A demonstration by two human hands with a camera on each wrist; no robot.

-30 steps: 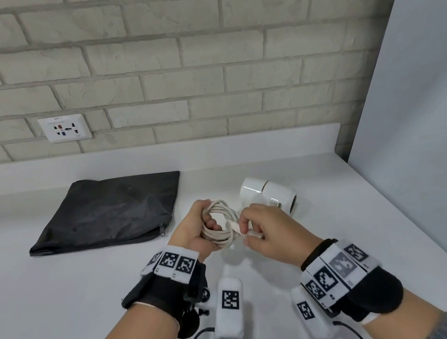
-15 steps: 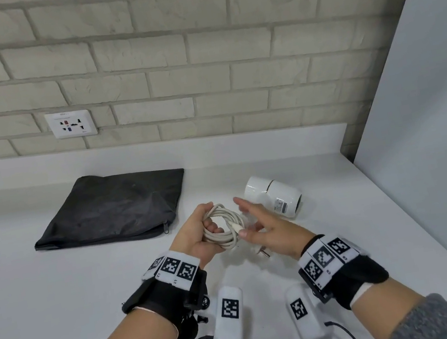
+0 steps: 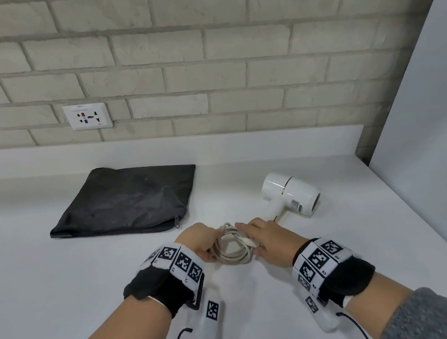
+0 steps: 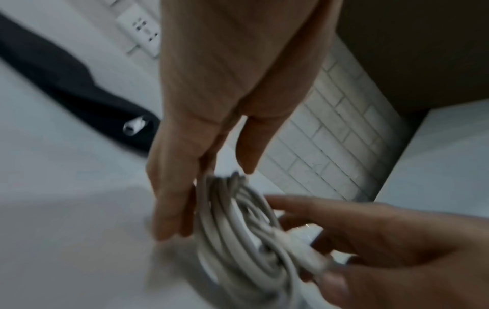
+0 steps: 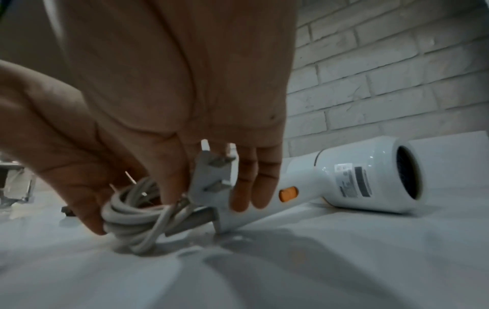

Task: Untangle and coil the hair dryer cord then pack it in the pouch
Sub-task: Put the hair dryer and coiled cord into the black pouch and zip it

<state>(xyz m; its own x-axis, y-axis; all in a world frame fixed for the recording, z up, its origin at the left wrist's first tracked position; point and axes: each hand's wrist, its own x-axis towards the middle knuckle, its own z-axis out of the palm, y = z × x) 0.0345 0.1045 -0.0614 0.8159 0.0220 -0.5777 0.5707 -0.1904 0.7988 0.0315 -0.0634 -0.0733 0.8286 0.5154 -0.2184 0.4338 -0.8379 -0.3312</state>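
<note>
counter [image 3: 60, 300]; left hand [image 3: 196, 242], right hand [image 3: 270, 243] grip coiled cord [image 3: 231, 256]; plug [image 5: 211, 177] half-hidden

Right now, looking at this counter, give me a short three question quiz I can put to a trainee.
1. True or false: the hair dryer is already inside the black pouch.
2. Which do the left hand and right hand both touch? A coiled cord, B wall socket, C zipper pull.
3. Fill in: the plug rests against the ___ hand's fingers.
Key: 1 false; 2 A; 3 right.
</note>
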